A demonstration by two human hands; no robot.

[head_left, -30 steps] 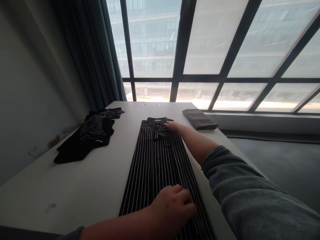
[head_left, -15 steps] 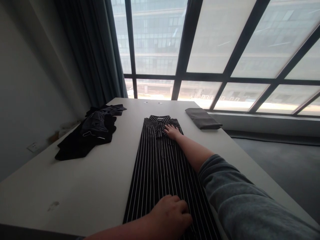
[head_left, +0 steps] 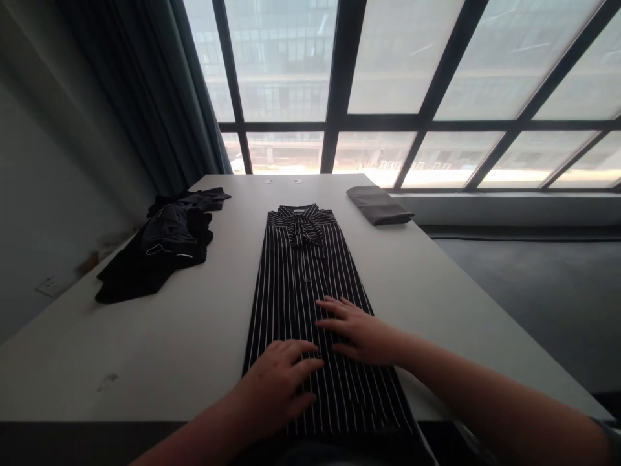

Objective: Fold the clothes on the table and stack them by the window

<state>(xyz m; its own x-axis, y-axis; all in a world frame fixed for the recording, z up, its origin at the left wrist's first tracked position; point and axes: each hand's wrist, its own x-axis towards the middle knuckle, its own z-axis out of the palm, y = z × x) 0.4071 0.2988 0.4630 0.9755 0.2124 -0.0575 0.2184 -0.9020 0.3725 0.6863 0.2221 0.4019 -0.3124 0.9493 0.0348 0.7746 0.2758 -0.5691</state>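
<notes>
A black shirt with white stripes [head_left: 276, 291] lies lengthwise on the white table, its sides folded in to a long narrow shape. Its collar and neck bow point toward the window, and its lower end reaches the near table edge. My left hand [head_left: 279, 382] is over the lower left part of the shirt, fingers apart and pointing right. Slightly farther up on the right, my right hand [head_left: 356, 330] is spread over the shirt front. Neither hand grips the cloth; whether the fingertips touch it is hard to tell.
On the left of the white table [head_left: 204, 362] lies a loose heap of dark clothes [head_left: 160, 249]. A folded grey cloth [head_left: 380, 206] rests near the far right edge. Behind the table are a large window [head_left: 286, 65] and a dark curtain [head_left: 160, 97].
My right hand has come back from near the collar to the lower front of the shirt. My left hand has shifted left and its fingers have spread. The view has tilted slightly.
</notes>
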